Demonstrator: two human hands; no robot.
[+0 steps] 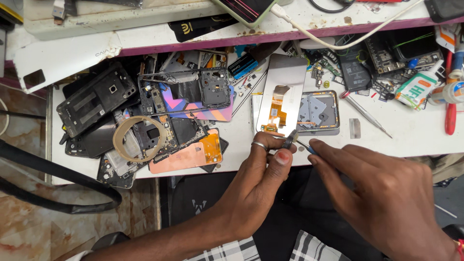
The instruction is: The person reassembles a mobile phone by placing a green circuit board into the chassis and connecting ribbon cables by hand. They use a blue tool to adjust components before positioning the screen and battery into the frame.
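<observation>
A phone display panel lies face down on the white worktop, its silver back up, with an orange flex cable on it. My left hand, a ring on one finger, pinches the panel's near edge along with a small dark part. My right hand holds a thin tool with a blue grip, its tip at that same near edge. A phone frame lies just right of the panel.
A heap of opened phones and back covers fills the left of the worktop, with a tape ring on it. A screwdriver, glue tube, circuit boards and red-handled tool lie right. A white cable crosses the upper shelf.
</observation>
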